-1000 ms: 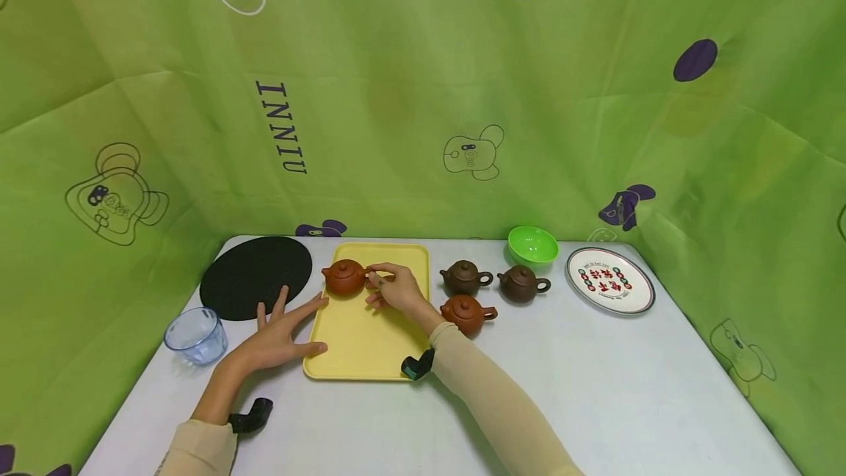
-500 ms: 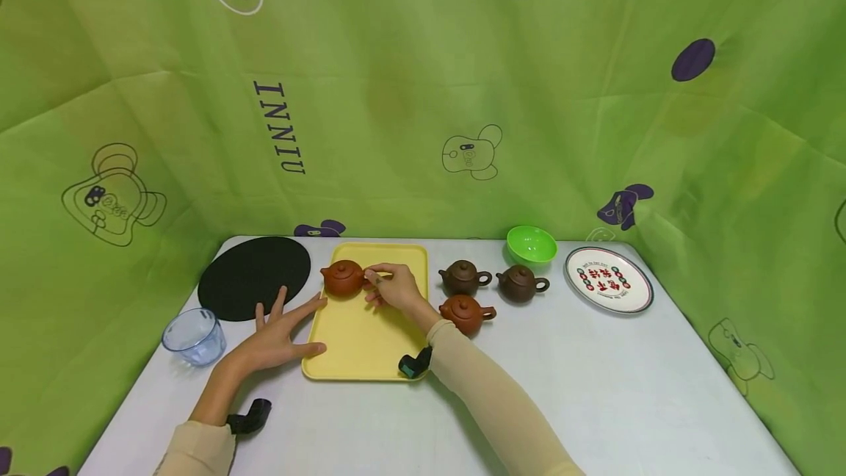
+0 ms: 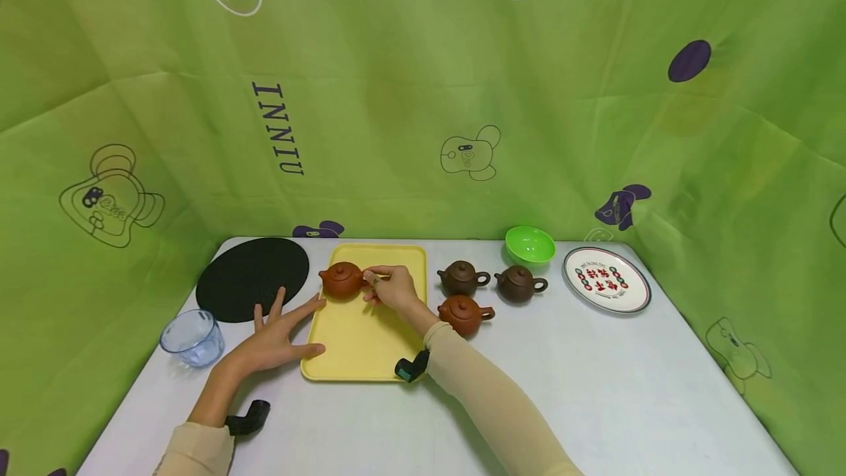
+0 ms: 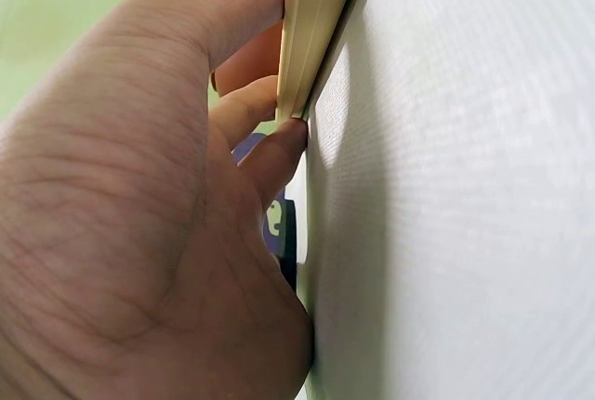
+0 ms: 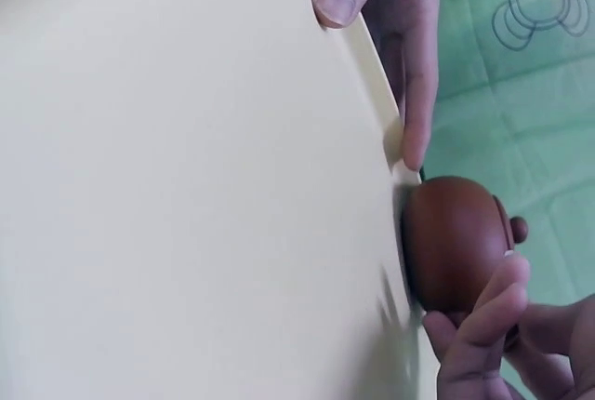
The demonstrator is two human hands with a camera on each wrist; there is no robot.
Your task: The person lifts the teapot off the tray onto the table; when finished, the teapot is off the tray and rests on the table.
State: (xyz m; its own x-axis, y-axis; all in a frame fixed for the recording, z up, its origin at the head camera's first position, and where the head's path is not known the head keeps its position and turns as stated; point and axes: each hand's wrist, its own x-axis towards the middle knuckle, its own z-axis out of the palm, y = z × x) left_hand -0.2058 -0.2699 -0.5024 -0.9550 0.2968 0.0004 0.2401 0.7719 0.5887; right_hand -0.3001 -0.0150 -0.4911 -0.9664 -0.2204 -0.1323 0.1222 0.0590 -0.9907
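A reddish-brown teapot sits at the far left of the yellow tray, its spout toward the left. My right hand pinches its handle between thumb and fingers; the handle is mostly hidden behind them. In the right wrist view the pot's round body stands on the tray beside the rim. My left hand lies spread along the tray's left edge, thumb and forefinger touching the rim. From the left wrist, the fingers reach along the tray's side wall, close over the white cloth.
Two dark brown teapots and another reddish one stand right of the tray. Behind them are a green bowl and a patterned plate. A black round mat and a glass bowl lie left.
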